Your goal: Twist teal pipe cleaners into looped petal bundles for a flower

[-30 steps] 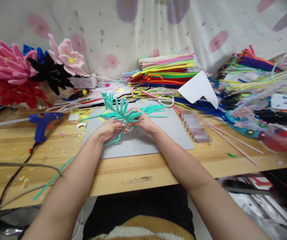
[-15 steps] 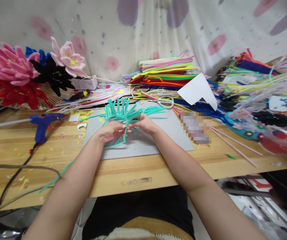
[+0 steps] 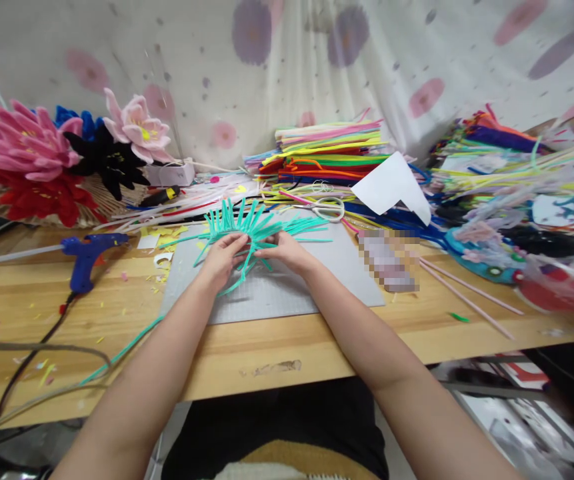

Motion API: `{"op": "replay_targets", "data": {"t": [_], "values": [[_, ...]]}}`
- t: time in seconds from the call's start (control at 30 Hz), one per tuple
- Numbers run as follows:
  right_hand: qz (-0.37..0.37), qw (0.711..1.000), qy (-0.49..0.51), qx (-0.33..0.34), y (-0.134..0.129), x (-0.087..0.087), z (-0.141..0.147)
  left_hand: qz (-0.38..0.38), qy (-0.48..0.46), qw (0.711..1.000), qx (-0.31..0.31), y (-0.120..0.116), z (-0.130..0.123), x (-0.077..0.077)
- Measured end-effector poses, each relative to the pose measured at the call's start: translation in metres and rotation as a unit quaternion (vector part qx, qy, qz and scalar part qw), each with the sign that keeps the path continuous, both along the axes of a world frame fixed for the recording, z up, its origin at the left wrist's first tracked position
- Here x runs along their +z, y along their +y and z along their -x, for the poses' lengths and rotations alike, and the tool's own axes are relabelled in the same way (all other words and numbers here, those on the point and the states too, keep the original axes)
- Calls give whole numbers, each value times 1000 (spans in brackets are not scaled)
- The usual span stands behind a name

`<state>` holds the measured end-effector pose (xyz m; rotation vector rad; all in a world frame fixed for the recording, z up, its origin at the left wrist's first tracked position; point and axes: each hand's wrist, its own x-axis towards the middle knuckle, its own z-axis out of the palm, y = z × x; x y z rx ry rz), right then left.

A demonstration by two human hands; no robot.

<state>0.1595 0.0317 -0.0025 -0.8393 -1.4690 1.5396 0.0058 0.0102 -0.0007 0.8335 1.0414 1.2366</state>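
over grey mat (image 3: 287,293), l hand (image 3: 224,257) & r hand (image 3: 287,252) hold teal stems (image 3: 239,223).

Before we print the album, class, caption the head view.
Left hand and right hand work a turquoise bundle above a grey mat.

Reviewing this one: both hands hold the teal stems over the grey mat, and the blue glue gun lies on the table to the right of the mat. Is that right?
Not quite: the head view shows the glue gun to the left of the mat. The rest stands.
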Motion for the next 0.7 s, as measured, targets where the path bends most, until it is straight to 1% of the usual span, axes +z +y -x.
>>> {"op": "replay_targets", "data": {"t": [0.07, 0.1, 0.2, 0.27, 0.3, 0.33, 0.37, 0.4, 0.43, 0.47, 0.5, 0.53, 0.57, 0.6, 0.63, 0.67, 0.7], "values": [[14, 1000, -4, -1, 0, -3, -1, 6, 4, 1000, 10, -2, -3, 3], [14, 1000, -4, 6, 0, -4, -2, 23, 0, 1000, -1, -2, -4, 5], [5, 999, -2, 39, 1, -5, -1, 104, -25, 993, -56, -3, -7, 6], [4, 999, -7, 53, 0, -4, -1, 127, -34, 989, -68, 0, -11, 5], [5, 998, -10, 56, 0, -2, -1, 125, -26, 990, -56, 2, -12, 4], [7, 998, -16, 59, -1, -1, -1, 116, -1, 993, -31, 5, -14, 4], [12, 998, -21, 60, -2, 1, -2, 97, 49, 994, 4, 8, -15, 4], [22, 998, -24, 60, -3, 3, -3, 68, 119, 989, 44, 10, -15, 5], [36, 997, -24, 60, -3, 4, -5, 30, 213, 973, 80, 12, -15, 8], [51, 997, -22, 60, -3, 6, -8, -17, 318, 943, 100, 13, -13, 11], [62, 996, -20, 56, -2, 8, -12, -70, 416, 900, 110, 14, -10, 15], [61, 997, -20, 42, 0, 9, -16, -113, 499, 854, 99, 14, -7, 19], [45, 999, -23, 14, 2, 11, -21, -139, 563, 812, 65, 13, -3, 24], [14, 999, -32, -30, 5, 14, -25, -157, 614, 773, 22, 12, 1, 30], [-31, 995, -44, -88, 7, 18, -30, -168, 653, 738, -20, 11, 5, 35], [-85, 983, -60, -150, 9, 23, -33, -173, 684, 706, -59, 9, 8, 41], [-146, 964, -82, -204, 10, 30, -36, -179, 710, 675, -94, 8, 10, 46]]}}
